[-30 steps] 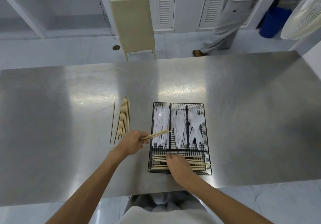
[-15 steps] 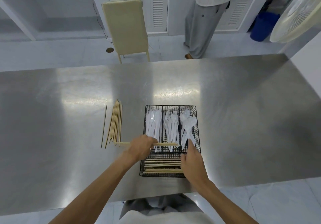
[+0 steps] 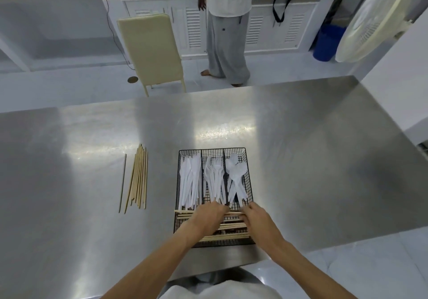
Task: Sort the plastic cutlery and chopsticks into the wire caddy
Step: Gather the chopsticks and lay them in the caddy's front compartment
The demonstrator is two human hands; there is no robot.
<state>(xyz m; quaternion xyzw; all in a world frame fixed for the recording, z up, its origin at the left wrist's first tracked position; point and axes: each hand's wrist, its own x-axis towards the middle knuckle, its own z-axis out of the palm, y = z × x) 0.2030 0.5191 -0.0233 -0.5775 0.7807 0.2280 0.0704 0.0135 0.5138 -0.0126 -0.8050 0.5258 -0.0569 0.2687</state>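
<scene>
A black wire caddy (image 3: pixel 247 159) stands near the table's front edge. Its three long compartments hold white plastic knives (image 3: pixel 190 180), forks (image 3: pixel 215 178) and spoons (image 3: pixel 236 178). The crosswise front compartment holds wooden chopsticks (image 3: pixel 229 235). My left hand (image 3: pixel 206 217) is over that front compartment, closed on a pair of chopsticks (image 3: pixel 184 211) lying sideways at its far edge. My right hand (image 3: pixel 259 220) rests on the right end of the same chopsticks. A loose bundle of chopsticks (image 3: pixel 139 175) lies on the table left of the caddy.
The steel table (image 3: pixel 312 159) stretches wide on both sides. One single chopstick (image 3: pixel 123 182) lies apart, left of the bundle. Beyond the table stand a cream chair (image 3: pixel 150 50), a person in grey trousers (image 3: pixel 225 41), a blue bin (image 3: pixel 325 43) and a white fan (image 3: pixel 372 18).
My left hand carried the pair of chopsticks from left of the caddy over its front compartment and lowered it. My right hand shifted to the pair's right end.
</scene>
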